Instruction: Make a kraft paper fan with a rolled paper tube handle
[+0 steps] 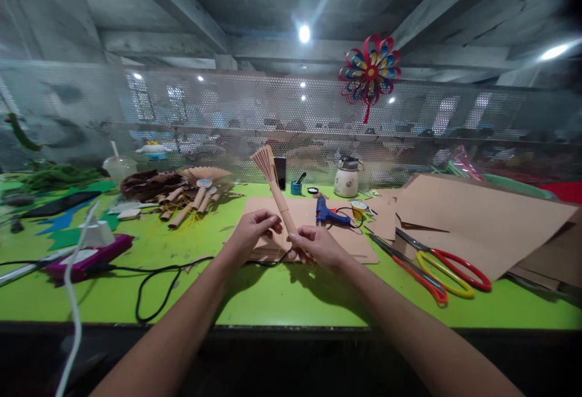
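The paper fan (276, 193) is above the brown sheets (352, 246). Its long axis is slanting: the pleated end points up and leftward, the handle's end down to the right hand (317, 243), whose fingers pinch it. The left hand (253, 231) is beside the handle with bent fingers; whether they grip something, I cannot tell.

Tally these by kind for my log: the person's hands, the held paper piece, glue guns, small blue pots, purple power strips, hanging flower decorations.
Hands: 2 (left hand, right hand)
Held paper piece: 1
Glue gun: 1
Blue pot: 1
Purple power strip: 1
Flower decoration: 1
Total: 7
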`<state>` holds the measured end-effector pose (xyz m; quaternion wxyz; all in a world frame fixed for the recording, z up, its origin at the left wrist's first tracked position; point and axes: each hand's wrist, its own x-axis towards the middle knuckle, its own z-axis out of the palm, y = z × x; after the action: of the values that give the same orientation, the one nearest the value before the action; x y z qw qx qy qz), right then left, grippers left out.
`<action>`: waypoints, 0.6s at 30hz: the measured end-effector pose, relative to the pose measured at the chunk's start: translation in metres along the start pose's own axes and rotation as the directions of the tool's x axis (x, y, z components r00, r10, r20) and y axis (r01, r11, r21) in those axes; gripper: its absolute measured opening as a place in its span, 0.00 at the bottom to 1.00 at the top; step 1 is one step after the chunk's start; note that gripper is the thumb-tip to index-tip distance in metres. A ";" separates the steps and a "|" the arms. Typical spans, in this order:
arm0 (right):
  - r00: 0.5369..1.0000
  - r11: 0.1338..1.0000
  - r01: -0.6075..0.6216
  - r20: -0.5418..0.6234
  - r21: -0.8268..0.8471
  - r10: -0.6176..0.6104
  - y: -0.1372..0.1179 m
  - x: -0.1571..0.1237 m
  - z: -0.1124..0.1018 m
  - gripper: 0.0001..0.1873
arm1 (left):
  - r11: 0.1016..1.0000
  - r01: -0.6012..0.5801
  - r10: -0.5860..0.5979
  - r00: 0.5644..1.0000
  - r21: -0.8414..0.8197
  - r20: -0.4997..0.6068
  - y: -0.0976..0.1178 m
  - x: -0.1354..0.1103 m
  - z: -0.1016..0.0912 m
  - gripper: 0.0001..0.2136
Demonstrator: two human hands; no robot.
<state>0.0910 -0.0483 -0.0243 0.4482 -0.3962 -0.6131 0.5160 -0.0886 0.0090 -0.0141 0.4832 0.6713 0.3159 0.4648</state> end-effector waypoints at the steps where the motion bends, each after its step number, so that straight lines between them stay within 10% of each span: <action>1: 1.000 1.000 0.001 -0.004 0.000 -0.001 0.000 0.000 0.000 0.21 | 1.000 -0.002 0.002 1.000 0.001 0.014 0.001 -0.001 0.000 0.08; 18: 0.993 0.985 0.011 0.113 0.170 -0.030 0.007 0.001 0.001 0.22 | 1.000 0.001 -0.006 0.988 0.031 0.152 0.002 -0.005 0.004 0.11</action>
<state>0.0900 -0.0463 -0.0311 0.4493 -0.3203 -0.5960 0.5834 -0.0866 0.0027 -0.0138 0.4961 0.7117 0.2865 0.4065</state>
